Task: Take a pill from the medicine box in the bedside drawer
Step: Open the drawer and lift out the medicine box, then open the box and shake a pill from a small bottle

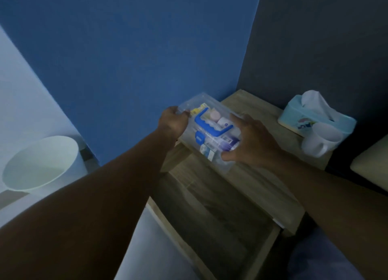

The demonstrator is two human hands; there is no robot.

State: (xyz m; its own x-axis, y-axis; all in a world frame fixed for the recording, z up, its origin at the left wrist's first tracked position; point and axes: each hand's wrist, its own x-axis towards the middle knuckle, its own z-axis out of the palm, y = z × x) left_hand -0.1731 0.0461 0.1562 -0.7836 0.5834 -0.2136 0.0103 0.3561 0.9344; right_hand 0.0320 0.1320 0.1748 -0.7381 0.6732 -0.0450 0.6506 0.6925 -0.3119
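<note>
Gripping the clear medicine box (210,130) at frame centre, left hand (173,122) and right hand (252,142) clamp its short ends; apparently above the open drawer (220,216), lid latched.

Both arms outstretched, left hand (173,120) and right hand (253,142) seemingly clasping

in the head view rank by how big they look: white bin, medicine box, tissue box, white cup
1. white bin
2. medicine box, held between left hand and right hand
3. tissue box
4. white cup

Bin versus medicine box is close, and the wide-angle lens distorts.
</note>
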